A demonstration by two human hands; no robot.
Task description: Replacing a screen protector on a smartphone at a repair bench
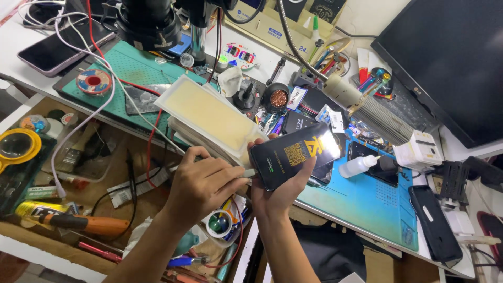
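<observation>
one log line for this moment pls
left hand: pressing white cable plug at phone edge | right hand: gripping black glossy smartphone, screen up | below: blue work mat

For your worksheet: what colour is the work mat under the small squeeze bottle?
Blue mat, clearest in the head view.

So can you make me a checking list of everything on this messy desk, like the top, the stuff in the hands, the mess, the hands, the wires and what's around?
Surface: white desk with a green mat and a blue mat.
Job's things: dark phone, screen lit; white plug at its bottom edge.
Clutter: stacked pale trays, dropper bottle, solder spool, yellow magnifier.
Grippers: right hand holds the phone; left hand pinches the plug.
Cables: white cable and red wire trail into the open drawer.
Surroundings: dark monitor, microscope.
</observation>
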